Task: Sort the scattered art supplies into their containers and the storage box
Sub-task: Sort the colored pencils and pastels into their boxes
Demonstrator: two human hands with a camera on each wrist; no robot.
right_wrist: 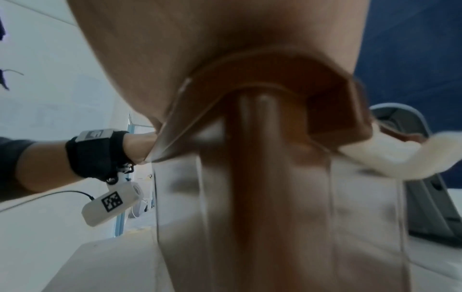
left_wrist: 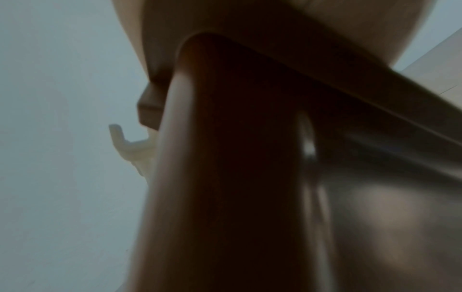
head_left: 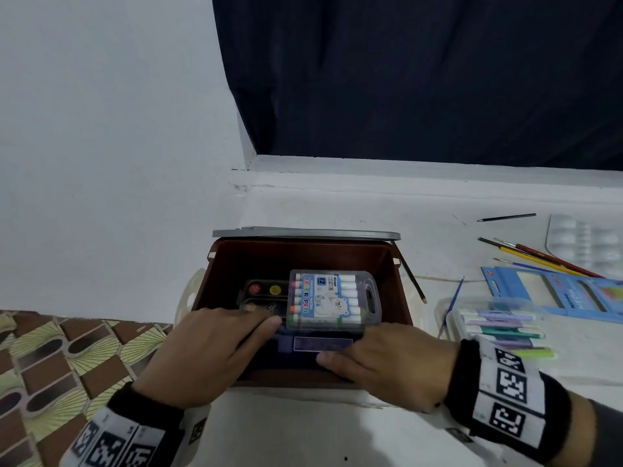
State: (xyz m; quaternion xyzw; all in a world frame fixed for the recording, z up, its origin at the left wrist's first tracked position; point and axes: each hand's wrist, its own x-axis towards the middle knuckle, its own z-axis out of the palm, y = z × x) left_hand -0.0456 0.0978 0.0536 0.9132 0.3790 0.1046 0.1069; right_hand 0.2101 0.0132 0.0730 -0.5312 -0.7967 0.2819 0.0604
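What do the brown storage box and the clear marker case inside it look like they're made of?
The brown storage box looks like moulded plastic with a smooth, slightly glossy finish and rounded rim corners. The clear marker case appears to be transparent hard plastic: the pens show through it, and it has a moulded handle.

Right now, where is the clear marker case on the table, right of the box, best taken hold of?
Grip the marker case across its long sides from above: it lies flat, lid up. A blue brush leans on its left end, so approach from the right.

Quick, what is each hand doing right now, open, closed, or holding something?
Left hand: open, fingers straight, reaching into the box.
Right hand: open, fingers flat on the dark case in the box.
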